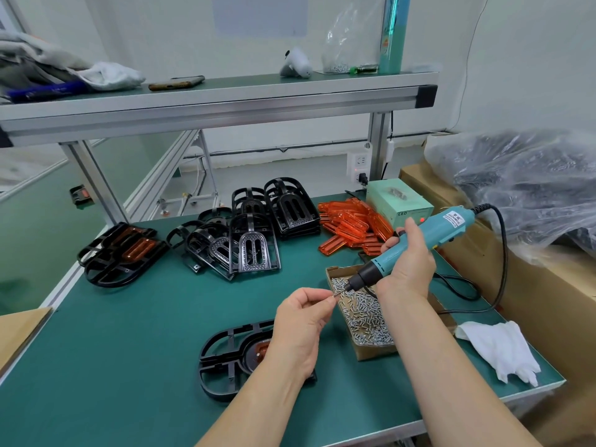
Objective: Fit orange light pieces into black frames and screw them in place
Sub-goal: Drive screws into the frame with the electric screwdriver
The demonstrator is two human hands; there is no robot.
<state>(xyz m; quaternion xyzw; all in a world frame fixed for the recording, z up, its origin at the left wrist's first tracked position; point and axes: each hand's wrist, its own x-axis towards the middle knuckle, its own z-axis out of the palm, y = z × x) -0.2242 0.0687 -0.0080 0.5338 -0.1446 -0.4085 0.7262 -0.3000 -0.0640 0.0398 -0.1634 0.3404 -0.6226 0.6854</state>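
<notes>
Getting a screw onto the driver tip, looks like

Black frame [225, 359] lies flat on the green table [145, 350], long axis roughly left-right, orange piece [262, 350] sitting inside. Right hand [409, 266] is wrapped round the electric screwdriver [416, 240], tip pointing down-left over the screw box [364, 314]. Left hand [300, 330] pinches one screw [336, 294] right at the tip.

1. The right hand [408, 264] grips a teal electric screwdriver [429, 233] above a shallow cardboard tray of silver screws [375, 351].
2. The left hand [301, 321] pinches one small silver screw [336, 295] beside the tip.
3. A black plastic frame [225, 359] lies beneath that hand.
</notes>
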